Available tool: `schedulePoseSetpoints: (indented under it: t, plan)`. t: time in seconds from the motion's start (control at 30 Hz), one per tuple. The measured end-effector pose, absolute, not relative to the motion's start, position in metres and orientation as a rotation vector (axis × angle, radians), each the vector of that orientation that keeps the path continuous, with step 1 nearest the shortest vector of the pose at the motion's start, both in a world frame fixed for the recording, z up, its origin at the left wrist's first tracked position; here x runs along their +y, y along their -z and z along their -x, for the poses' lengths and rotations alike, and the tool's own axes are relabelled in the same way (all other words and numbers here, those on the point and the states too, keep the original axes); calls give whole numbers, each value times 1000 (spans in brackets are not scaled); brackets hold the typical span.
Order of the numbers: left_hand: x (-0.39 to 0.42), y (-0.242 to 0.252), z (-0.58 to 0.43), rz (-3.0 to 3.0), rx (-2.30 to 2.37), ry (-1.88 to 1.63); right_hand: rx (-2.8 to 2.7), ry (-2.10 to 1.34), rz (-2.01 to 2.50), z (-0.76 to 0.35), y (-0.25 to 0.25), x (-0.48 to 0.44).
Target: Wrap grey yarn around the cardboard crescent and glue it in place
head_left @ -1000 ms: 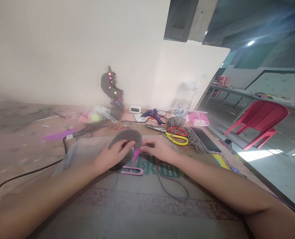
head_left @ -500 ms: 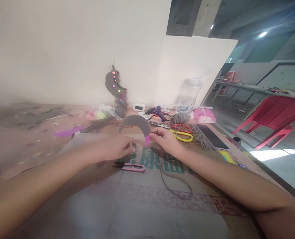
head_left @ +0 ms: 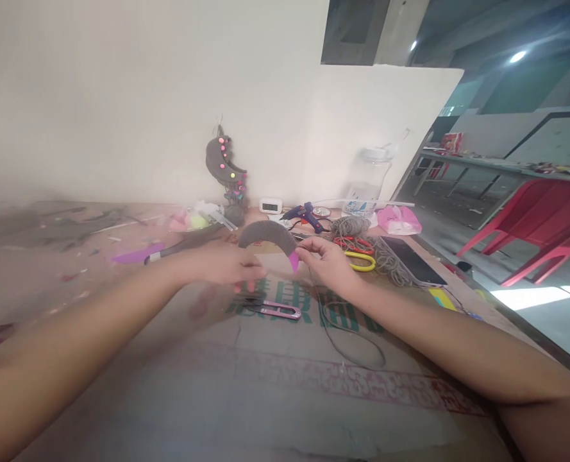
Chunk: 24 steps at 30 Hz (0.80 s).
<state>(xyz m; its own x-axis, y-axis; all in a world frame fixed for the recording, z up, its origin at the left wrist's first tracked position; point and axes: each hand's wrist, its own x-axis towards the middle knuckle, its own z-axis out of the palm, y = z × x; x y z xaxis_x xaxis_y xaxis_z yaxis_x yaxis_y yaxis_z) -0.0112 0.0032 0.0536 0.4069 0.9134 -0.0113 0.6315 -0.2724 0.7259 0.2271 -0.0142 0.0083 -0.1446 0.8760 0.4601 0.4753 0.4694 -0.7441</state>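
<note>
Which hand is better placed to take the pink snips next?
Probably the left hand: it appears to hold nothing and is close to the blade end of the pink snips. The right hand pinches the gray crescent by its purple end.

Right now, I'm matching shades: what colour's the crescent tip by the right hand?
The tip is pinkish purple; head view.

Snips (head_left: 277, 310) on sheet (head_left: 208, 385), phone (head_left: 412, 260) R of yarn (head_left: 349, 226), glue gun (head_left: 306, 215) L (bottle (head_left: 367, 183) behind).
</note>
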Motion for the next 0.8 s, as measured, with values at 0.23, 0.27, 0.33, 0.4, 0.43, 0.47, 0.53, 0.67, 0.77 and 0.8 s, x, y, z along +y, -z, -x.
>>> schedulePoseSetpoints:
  t: [0.23,0.27,0.33,0.4,0.43,0.47,0.53,0.67,0.77,0.8]
  plan:
    - [-5,-34,-22,-1447,939,-789,-1819,-369,1118,-226,-8,-19]
    - [-6,-34,-23,-1384,923,-775,-1829,-355,1117,-225,-7,-19]
    - [-7,-39,-24,-1274,901,-739,-1839,-358,1119,-225,-7,-19]
    - [-6,-46,-23,-1219,901,-776,-1845,-383,1119,-224,-7,-20]
    - [-5,-48,-23,-1218,898,-810,-1847,-402,1118,-224,-8,-21]
    - [-5,-50,-23,-1233,897,-848,-1848,-424,1114,-223,-8,-22]
    - [-2,-48,-24,-1307,899,-914,-1847,-469,1102,-223,-10,-24]
    - [0,-34,-23,-1543,966,-989,-1829,-572,1091,-224,-9,-25]
    - [-1,-25,-22,-1573,993,-1040,-1835,-698,1128,-223,-7,-23]
    - [-1,-24,-22,-1572,995,-1053,-1849,-743,1133,-222,-6,-22]
